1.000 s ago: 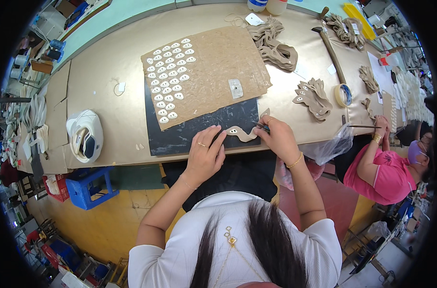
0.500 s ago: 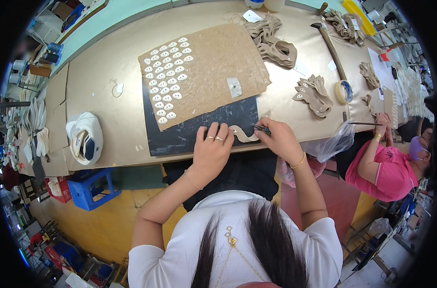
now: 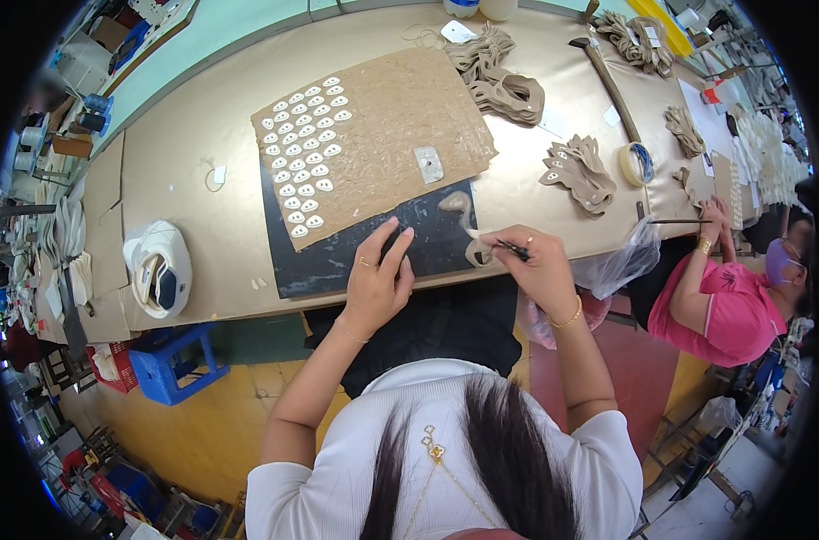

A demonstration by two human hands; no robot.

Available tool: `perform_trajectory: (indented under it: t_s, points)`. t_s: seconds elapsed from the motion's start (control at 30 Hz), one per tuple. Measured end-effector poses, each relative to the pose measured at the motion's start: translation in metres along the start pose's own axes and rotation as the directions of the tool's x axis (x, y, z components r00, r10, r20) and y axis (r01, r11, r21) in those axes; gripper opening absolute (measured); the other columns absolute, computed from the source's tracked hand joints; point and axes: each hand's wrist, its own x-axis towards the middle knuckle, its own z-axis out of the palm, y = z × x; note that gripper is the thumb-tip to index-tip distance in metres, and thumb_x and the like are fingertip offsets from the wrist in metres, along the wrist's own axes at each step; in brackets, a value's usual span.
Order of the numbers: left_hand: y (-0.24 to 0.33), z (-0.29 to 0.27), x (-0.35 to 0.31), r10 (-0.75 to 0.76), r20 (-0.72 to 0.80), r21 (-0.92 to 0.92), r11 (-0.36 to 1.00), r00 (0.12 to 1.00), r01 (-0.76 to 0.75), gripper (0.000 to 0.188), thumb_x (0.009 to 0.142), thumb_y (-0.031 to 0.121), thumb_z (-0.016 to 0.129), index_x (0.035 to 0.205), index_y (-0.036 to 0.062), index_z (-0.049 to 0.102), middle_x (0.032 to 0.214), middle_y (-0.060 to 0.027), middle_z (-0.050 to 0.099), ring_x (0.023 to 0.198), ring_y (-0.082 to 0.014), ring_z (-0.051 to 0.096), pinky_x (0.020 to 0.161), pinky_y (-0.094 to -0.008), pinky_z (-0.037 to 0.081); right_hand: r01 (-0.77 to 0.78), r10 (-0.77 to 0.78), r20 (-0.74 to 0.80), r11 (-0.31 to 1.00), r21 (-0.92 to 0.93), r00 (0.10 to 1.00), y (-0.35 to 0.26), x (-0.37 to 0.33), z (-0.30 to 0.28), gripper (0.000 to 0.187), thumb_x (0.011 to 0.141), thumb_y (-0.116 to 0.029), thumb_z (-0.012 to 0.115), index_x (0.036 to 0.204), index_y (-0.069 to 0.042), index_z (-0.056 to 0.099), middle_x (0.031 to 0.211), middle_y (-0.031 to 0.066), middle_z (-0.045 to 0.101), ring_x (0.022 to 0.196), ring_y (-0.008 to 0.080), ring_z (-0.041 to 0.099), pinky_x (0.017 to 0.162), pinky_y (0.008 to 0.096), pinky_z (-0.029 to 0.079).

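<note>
My right hand (image 3: 542, 273) is closed around a slim dark tool (image 3: 516, 249), perhaps tweezers. Its fingertips also touch a wavy tan strip (image 3: 463, 205), which lies curved over the right part of a black board (image 3: 324, 268). Whether the fingers pinch the strip is hard to see. Over the same board, nearer its front edge, my left hand (image 3: 380, 277) has its fingers bent and apart, with nothing visible in them. Behind both hands a brown sheet (image 3: 382, 117) partly covers the board. Rows of small white oval pieces (image 3: 306, 144) with holes lie on its left side.
Tan cut pieces (image 3: 578, 175) lie in a stack to the right, beside a tape roll (image 3: 637, 164) and a hammer (image 3: 607, 85). More bundles (image 3: 508, 90) are farther back. A white shoe (image 3: 157, 268) stands at left. A person in pink (image 3: 715, 301) works at right.
The tan strip has left my left fingers and now lies farther back on the board, by my right fingertips. My left hand has drawn away left, its fingers now spread. The right still grips the tool.
</note>
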Motion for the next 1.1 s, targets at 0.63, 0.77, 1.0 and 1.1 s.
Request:
perform_trajectory:
  t_s: [0.63,0.77,1.0,1.1]
  points:
    - [0.002,0.009,0.007,0.105,0.163,0.292,0.945,0.981,-0.15,0.046,0.08,0.013,0.07,0.125,0.0126,0.068,0.141,-0.0101,0.059,0.135,-0.0294,0.051,0.107,-0.0476,0.041,-0.212,-0.018,-0.331,0.736,-0.643,0.943,-0.01,-0.022,-0.118,0.022,0.086,-0.006,0.068,0.107,0.001,0.065,0.093,0.0193,0.065,0.091,0.0396,0.064,0.079,0.0448,0.05]
    - [0.004,0.009,0.008,0.089,0.187,0.3,0.943,0.978,-0.143,0.046,0.08,0.013,0.069,0.126,0.0132,0.068,0.141,-0.0103,0.06,0.135,-0.0295,0.051,0.108,-0.0481,0.039,-0.243,0.103,-0.236,0.669,-0.702,0.966,0.007,-0.029,-0.124,0.025,0.086,-0.015,0.07,0.106,-0.001,0.069,0.102,0.0191,0.069,0.094,0.0395,0.066,0.081,0.0465,0.051]
    - [0.0,0.013,0.003,0.094,0.205,0.366,0.916,0.974,-0.166,0.049,0.08,0.017,0.069,0.129,0.013,0.066,0.146,-0.0111,0.056,0.137,-0.0289,0.049,0.109,-0.049,0.038,-0.312,0.199,-0.276,0.827,-0.468,0.94,0.005,0.014,-0.112,0.028,0.087,-0.023,0.072,0.102,0.001,0.071,0.08,0.0153,0.071,0.067,0.0297,0.066,0.065,0.0392,0.051]
    - [0.001,0.013,0.004,0.1,0.213,0.362,0.916,0.972,-0.173,0.049,0.081,0.017,0.069,0.129,0.0128,0.066,0.146,-0.0113,0.056,0.137,-0.0292,0.049,0.109,-0.0496,0.038,-0.324,0.295,-0.389,0.946,-0.01,0.873,0.018,0.038,-0.111,0.024,0.089,-0.02,0.071,0.102,0.0,0.071,0.073,0.0064,0.068,0.052,0.015,0.057,0.052,0.0293,0.044]
